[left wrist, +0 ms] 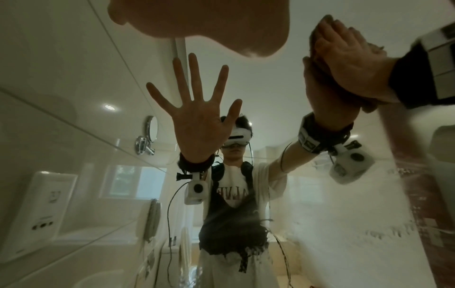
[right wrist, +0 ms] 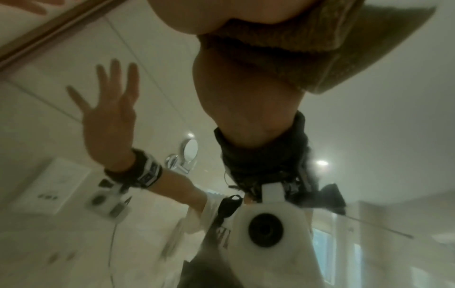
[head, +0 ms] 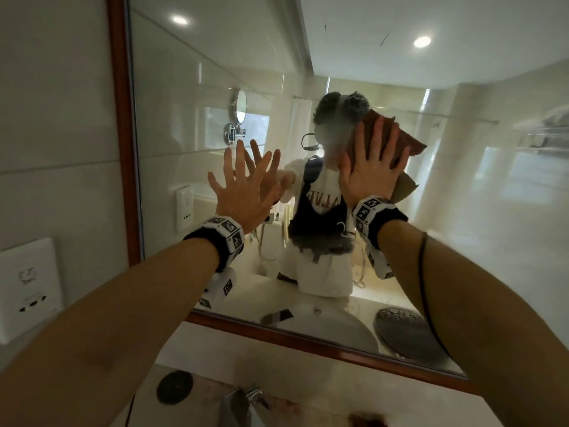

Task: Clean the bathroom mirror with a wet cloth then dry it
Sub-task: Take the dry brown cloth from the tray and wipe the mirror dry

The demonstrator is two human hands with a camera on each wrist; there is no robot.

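Observation:
The wood-framed bathroom mirror [head: 462, 186] fills the wall ahead, and its right half looks hazy with streaks. My right hand [head: 369, 171] lies flat, fingers straight and spread, and presses a brown cloth [head: 411, 143] against the glass at about head height. In the right wrist view the cloth [right wrist: 320, 48] bunches under my palm [right wrist: 221, 17]. My left hand [head: 246, 192] is open with fingers spread and touches the glass left of the cloth, holding nothing. In the left wrist view the heel of my left hand [left wrist: 197, 21] sits at the top, with its reflection below it.
The mirror's lower wooden frame [head: 308, 334] runs above a pale counter with a chrome faucet [head: 249, 399] and a round black disc [head: 174, 387]. A white socket panel [head: 27, 288] is on the tiled wall to the left. A dark round object [head: 406, 334] shows reflected low right.

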